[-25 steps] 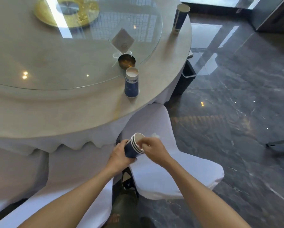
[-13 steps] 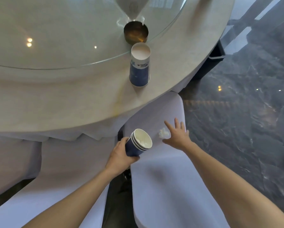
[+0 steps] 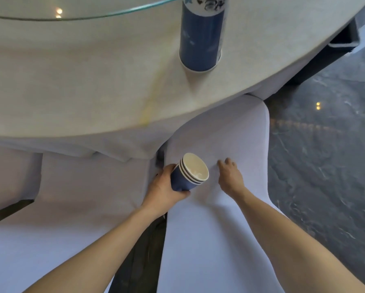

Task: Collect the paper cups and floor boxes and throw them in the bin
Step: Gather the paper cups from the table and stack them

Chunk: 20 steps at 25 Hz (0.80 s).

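Stacked cups gripped in left hand (print unreadable); right hand spread on chair cover.

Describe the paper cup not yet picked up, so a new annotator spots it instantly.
Start at the round table with the cream tablecloth and follow its near edge rightward. Just outside the glass turntable's rim stands a tall blue paper cup with a white printed band, upright and alone. Unlike the nested stack of blue paper cups tilted in the left hand, nothing touches it.
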Available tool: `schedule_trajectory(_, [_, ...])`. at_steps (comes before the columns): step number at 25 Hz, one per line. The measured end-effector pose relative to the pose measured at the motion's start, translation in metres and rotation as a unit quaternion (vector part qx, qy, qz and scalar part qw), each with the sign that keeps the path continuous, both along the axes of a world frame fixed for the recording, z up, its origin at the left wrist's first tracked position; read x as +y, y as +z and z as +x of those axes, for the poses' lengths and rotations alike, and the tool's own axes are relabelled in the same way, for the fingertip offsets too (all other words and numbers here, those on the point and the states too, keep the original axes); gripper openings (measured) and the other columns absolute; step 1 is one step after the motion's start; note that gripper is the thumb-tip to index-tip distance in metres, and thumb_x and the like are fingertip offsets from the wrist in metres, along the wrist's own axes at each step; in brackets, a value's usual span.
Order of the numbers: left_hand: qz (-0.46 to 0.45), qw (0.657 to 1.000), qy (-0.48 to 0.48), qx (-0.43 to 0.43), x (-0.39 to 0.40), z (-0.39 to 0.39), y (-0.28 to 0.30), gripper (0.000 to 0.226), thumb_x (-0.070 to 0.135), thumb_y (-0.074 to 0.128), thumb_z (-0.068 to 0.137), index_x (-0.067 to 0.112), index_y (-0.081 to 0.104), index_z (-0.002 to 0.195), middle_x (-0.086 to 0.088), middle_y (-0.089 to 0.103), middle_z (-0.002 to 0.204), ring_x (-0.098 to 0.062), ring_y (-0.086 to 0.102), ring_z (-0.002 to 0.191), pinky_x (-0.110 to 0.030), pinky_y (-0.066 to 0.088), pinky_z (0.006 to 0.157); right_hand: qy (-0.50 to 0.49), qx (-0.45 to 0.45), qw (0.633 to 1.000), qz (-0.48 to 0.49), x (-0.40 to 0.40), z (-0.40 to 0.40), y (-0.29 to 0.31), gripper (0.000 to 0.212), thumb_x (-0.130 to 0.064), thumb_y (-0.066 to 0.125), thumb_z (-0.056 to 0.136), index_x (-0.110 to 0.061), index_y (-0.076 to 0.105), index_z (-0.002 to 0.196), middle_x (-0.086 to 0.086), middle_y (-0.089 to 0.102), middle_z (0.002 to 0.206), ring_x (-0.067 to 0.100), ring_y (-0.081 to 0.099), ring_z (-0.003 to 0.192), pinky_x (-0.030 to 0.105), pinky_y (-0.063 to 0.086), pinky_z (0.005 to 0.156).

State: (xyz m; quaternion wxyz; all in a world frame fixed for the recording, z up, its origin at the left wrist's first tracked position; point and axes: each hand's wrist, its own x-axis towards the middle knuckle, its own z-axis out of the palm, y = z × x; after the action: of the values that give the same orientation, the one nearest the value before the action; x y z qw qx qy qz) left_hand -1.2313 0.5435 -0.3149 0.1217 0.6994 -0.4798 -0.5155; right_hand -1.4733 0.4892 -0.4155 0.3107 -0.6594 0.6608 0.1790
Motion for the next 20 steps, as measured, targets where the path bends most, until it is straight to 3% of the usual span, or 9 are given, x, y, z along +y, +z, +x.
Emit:
schedule_trajectory(3, [0.014, 1.0, 0.004, -0.004, 0.008, -0.007, 0.015, 0.076, 0.031, 0.091, 0.067, 0.026, 0.054, 0.134, 0.005, 0.067, 0.128, -0.017, 0.066, 0.115, -0.035, 0.057, 0.09, -0.055, -0.046, 0.997, 0.026, 0.004, -0.004, 0.029, 0.021, -0.011, 0.05, 0.097, -0.008, 0.057, 0.117, 0.014, 0.056, 0.117, 0.039, 0.061, 0.098, 0.038, 0.05, 0.077])
schedule_trajectory(7, [0.019, 1.0, -0.007, -0.011, 0.001, -0.019, 0.075, 0.079, 0.032, 0.091, 0.066, 0.026, 0.053, 0.135, 0.003, 0.064, 0.13, -0.021, 0.064, 0.118, -0.039, 0.056, 0.092, -0.23, -0.173, 0.957, -0.039, -0.024, -0.001, 0.137, 0.024, -0.03, 0.061, 0.095, -0.018, 0.054, 0.114, 0.004, 0.065, 0.102, 0.025, 0.064, 0.084, 0.038, 0.051, 0.068])
schedule_trajectory(10, [-0.001, 1.0, -0.002, -0.023, -0.013, -0.027, 0.127, 0.082, 0.038, 0.089, 0.062, 0.029, 0.051, 0.134, 0.004, 0.064, 0.126, -0.023, 0.064, 0.116, -0.047, 0.056, 0.096, -0.289, -0.29, 0.91, -0.06, -0.044, 0.009, 0.225, 0.029, -0.044, 0.07, 0.087, -0.024, 0.054, 0.1, -0.001, 0.067, 0.092, 0.021, 0.065, 0.079, 0.041, 0.053, 0.065])
schedule_trajectory(12, [-0.02, 0.999, 0.023, -0.015, -0.02, -0.029, 0.159, 0.082, 0.038, 0.09, 0.062, 0.03, 0.051, 0.134, 0.005, 0.064, 0.127, -0.021, 0.064, 0.116, -0.045, 0.056, 0.095, -0.258, -0.322, 0.908, -0.068, -0.05, 0.02, 0.269, 0.027, -0.046, 0.072, 0.084, -0.026, 0.057, 0.093, -0.004, 0.066, 0.087, 0.016, 0.062, 0.077, 0.038, 0.051, 0.066])
schedule_trajectory(14, [-0.033, 0.998, 0.055, -0.005, -0.026, -0.028, 0.186, 0.077, 0.032, 0.092, 0.065, 0.03, 0.052, 0.131, 0.007, 0.065, 0.125, -0.017, 0.065, 0.112, -0.035, 0.056, 0.088, -0.189, -0.311, 0.928, -0.074, -0.054, 0.032, 0.302, 0.022, -0.045, 0.071, 0.088, -0.024, 0.066, 0.095, -0.006, 0.066, 0.089, 0.013, 0.061, 0.083, 0.034, 0.048, 0.072])
schedule_trajectory(16, [-0.045, 0.995, 0.084, 0.003, -0.03, -0.022, 0.207, 0.074, 0.031, 0.093, 0.064, 0.031, 0.053, 0.127, 0.01, 0.067, 0.121, -0.015, 0.067, 0.109, -0.029, 0.053, 0.082, -0.087, -0.291, 0.95, -0.078, -0.057, 0.043, 0.325, 0.032, -0.044, 0.063, 0.095, -0.015, 0.076, 0.09, 0.0, 0.065, 0.093, 0.017, 0.059, 0.092, 0.035, 0.047, 0.08])
schedule_trajectory(18, [-0.06, 0.993, 0.098, 0.003, -0.032, -0.015, 0.219, 0.078, 0.042, 0.091, 0.059, 0.032, 0.054, 0.127, 0.009, 0.069, 0.121, -0.017, 0.068, 0.108, -0.037, 0.058, 0.086, 0.025, -0.252, 0.965, -0.066, -0.059, 0.051, 0.341, 0.047, -0.041, 0.052, 0.102, -0.007, 0.076, 0.081, 0.01, 0.065, 0.1, 0.025, 0.055, 0.101, 0.037, 0.043, 0.09])
schedule_trajectory(20, [-0.071, 0.992, 0.106, 0.007, -0.032, -0.007, 0.222, 0.081, 0.049, 0.087, 0.055, 0.033, 0.053, 0.127, 0.007, 0.068, 0.122, -0.019, 0.069, 0.109, -0.045, 0.059, 0.089, 0.103, -0.213, 0.971, -0.037, -0.066, 0.057, 0.357, 0.042, -0.036, 0.05, 0.104, -0.008, 0.077, 0.092, 0.013, 0.061, 0.117, 0.028, 0.05, 0.113, 0.036, 0.04, 0.098])
